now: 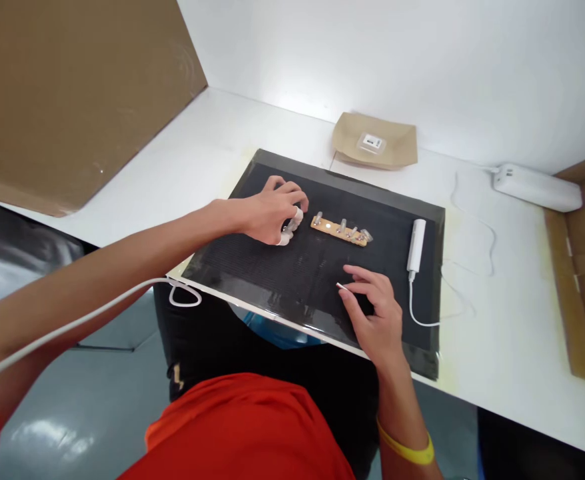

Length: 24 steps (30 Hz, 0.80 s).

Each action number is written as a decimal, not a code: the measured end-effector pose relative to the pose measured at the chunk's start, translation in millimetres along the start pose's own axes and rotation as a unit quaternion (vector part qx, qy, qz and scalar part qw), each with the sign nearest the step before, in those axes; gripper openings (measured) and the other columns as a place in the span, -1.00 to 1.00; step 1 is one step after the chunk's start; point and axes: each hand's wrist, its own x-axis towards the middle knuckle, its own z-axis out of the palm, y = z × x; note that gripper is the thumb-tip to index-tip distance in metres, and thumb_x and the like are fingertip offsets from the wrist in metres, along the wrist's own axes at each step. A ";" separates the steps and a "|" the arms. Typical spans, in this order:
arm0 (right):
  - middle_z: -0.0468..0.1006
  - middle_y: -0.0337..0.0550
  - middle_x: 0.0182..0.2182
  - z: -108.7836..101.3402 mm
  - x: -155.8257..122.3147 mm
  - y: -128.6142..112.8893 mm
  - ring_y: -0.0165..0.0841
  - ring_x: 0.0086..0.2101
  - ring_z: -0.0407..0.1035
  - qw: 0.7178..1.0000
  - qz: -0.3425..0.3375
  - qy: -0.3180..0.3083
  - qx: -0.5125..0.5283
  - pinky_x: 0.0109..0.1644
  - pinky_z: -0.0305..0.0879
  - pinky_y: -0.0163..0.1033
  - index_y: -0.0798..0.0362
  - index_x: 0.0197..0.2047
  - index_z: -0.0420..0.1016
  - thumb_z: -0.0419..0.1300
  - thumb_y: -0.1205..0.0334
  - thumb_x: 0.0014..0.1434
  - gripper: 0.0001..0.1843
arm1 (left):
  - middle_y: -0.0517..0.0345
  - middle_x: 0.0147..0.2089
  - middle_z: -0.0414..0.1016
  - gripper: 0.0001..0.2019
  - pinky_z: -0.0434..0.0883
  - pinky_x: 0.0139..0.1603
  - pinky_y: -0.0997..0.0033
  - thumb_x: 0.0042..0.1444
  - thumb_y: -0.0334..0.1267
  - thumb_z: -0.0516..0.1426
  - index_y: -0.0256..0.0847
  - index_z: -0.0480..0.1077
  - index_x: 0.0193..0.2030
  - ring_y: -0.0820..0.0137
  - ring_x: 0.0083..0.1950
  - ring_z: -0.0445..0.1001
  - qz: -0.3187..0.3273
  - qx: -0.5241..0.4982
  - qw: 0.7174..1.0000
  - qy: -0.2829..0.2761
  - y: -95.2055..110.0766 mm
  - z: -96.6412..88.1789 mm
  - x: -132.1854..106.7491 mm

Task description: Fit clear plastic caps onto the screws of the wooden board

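Observation:
My left hand (275, 212) is over the left part of the black mat, its thumb and index finger curled together. White coverings show on those two fingertips, and something small and clear or greyish lies between them; its kind cannot be made out. Just right of these fingers lies a narrow light-wood strip (328, 226) carrying several clear, tube-like pieces with shiny metal bits. Nearer the front edge, my right hand (375, 307) pinches a small thin white stick (341, 287) between thumb and index finger, above the mat and apart from the strip.
The black mat (252, 267) covers part of the white table (512, 347). A white stick-shaped device (416, 245) with a cable lies on its right side. Behind stands a cardboard tray (402, 143) holding a clear labelled box (371, 143). A white power block (537, 188) sits far right.

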 end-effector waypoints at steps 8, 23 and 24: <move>0.68 -0.09 -0.03 0.7 -0.5 0.3 -0.24 -0.05 0.51 1.000 -0.002 -0.004 -0.012 0.08 0.47 0.01 -0.05 -0.22 0.57 0.28 0.27 0.32 -0.95 | -0.18 0.30 0.40 -0.68 0.01 0.37 -0.04 0.08 -0.10 0.22 -0.23 0.49 -0.07 0.05 0.33 0.31 -0.021 -0.052 0.998 0.027 -7.6 1.8 -15.4; 0.68 -0.06 -0.03 2.3 -2.8 4.8 -0.22 0.00 0.52 1.000 -0.003 0.014 -0.015 0.13 0.43 0.02 -0.04 -0.21 0.59 0.28 0.19 0.33 -0.92 | -0.03 0.49 0.26 -0.44 -0.04 0.52 -0.18 0.28 0.23 0.13 -0.11 0.46 0.22 -0.01 0.49 0.16 -0.176 -0.125 0.973 0.085 -0.7 -13.0 -84.5; 0.68 -0.06 -0.03 2.4 -3.0 5.1 -0.22 0.00 0.52 1.000 -0.003 0.016 -0.015 0.13 0.43 0.03 -0.03 -0.21 0.59 0.28 0.18 0.33 -0.91 | 0.05 0.44 0.33 -0.48 -0.02 0.53 -0.14 0.32 0.22 0.07 -0.10 0.49 0.17 0.04 0.46 0.22 -0.205 -0.149 0.961 0.110 1.3 -14.9 -99.0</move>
